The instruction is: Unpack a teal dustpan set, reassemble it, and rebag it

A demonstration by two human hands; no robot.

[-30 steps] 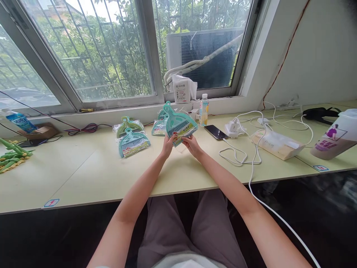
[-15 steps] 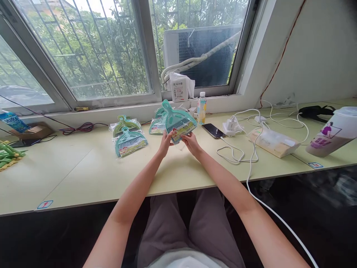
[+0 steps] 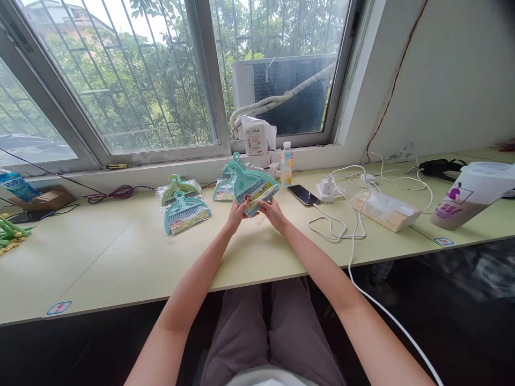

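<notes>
Between my two hands, a teal dustpan and brush set (image 3: 253, 185) with a printed label is held tilted above the table (image 3: 161, 268). My left hand (image 3: 236, 214) grips its lower left corner, and my right hand (image 3: 273, 212) pinches its lower right edge. Right behind it lies another teal set (image 3: 224, 187) in clear wrapping, partly hidden. To the left rest a wrapped teal set (image 3: 187, 212) and, overlapped by it, a wrapped green set (image 3: 179, 187).
Right of my hands are a phone (image 3: 303, 195), a drink bottle (image 3: 286, 165), a white charger (image 3: 328, 187) with looping cables, a tissue pack (image 3: 386, 209) and a large plastic cup (image 3: 470, 195). A paper pack (image 3: 255, 136) stands on the sill. A small carton (image 3: 46, 198) sits far left.
The view has tilted up slightly, so everything sits a little lower in the picture. Both hands keep their grip on the teal dustpan and brush set, which has hardly moved.
</notes>
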